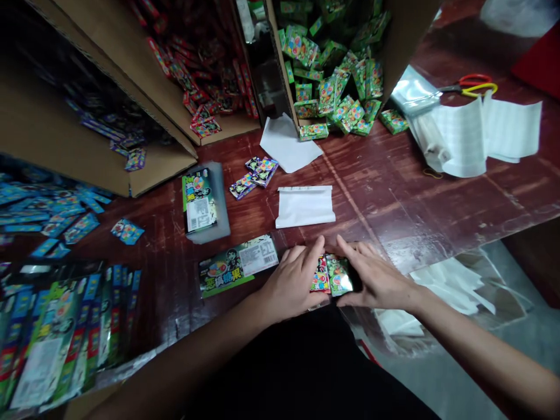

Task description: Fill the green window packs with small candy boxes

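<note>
At the table's near edge, my left hand [291, 286] curves its fingers and thumb around a small red candy box [321, 274]. Against that box lies a small green candy box [339, 275], gripped from the other side by my right hand [371, 277]. Whatever else sits under my palms is hidden. Just left of my left hand lies a flat printed candy sleeve [231, 265] with a white label. A white folded paper sheet [305, 207] rests beyond my hands. Three or so purple candy boxes [262, 171] lie farther back, beside a stack of printed sleeves [199, 201].
Cardboard cartons along the back hold red boxes [210, 76], green boxes [336, 81] and purple boxes [135, 157]. Blue boxes [81, 227] pile at left, behind filled packs [56, 338]. Scissors [476, 86] and white sheets [464, 137] lie at right. A plastic bag [503, 291] hangs below the edge.
</note>
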{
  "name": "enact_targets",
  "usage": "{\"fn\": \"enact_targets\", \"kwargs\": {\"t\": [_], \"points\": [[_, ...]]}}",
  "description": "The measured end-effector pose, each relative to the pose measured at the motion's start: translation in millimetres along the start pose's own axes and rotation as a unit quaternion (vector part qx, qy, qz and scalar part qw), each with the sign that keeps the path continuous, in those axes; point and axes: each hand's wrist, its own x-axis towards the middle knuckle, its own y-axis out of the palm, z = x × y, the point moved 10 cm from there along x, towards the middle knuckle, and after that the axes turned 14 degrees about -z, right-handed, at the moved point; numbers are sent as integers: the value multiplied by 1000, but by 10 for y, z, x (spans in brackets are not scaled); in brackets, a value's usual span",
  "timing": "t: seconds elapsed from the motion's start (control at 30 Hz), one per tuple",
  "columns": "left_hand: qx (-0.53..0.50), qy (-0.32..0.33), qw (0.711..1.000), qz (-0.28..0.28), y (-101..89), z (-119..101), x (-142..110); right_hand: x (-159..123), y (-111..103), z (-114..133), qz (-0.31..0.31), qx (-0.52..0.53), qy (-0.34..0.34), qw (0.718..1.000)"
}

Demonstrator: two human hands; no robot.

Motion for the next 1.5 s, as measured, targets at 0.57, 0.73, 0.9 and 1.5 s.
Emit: {"fn": "enact_targets", "kwargs": {"t": [0.57,0.73,0.9,1.5], "points": [[150,-77,986,-2,-902,1052,-797,142,295,344,-31,-77,3,997],[117,-76,990,5,-772,867,-959,171,334,307,-96,-92,24,991],[102,-70,992,7,-775,808,-1041,206,225,312,-153,-100,46,982],[54,-46,997,30,-676,743,-963,334,526,609,32,-25,-54,998]]}}
